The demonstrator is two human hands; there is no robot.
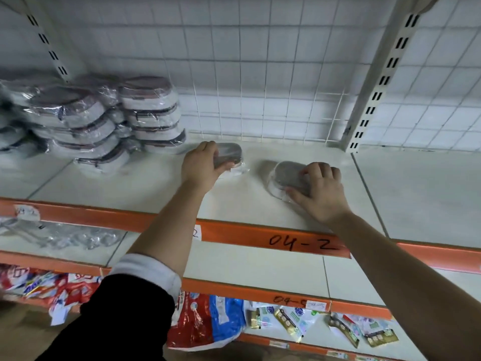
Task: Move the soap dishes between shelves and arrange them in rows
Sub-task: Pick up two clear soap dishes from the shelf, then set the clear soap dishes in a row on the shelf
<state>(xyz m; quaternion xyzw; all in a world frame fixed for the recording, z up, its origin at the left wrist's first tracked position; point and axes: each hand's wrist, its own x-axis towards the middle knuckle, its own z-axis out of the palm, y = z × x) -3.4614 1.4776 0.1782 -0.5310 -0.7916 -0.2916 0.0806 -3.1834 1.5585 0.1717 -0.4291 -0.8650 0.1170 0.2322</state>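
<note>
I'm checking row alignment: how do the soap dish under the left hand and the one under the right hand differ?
The left dish sits farther back, near the wrapped stacks; the right dish sits nearer the orange shelf edge. The left dish lies crosswise; the right dish is angled. Both are grey-topped and plastic-wrapped, gripped by the left hand and right hand.

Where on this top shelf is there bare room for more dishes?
Bare shelf runs right of the right-hand dish, past the upright. A bare strip lies between both dishes and the orange edge. Crowded: the stacked dishes at left, close beside the left-hand dish.
</note>
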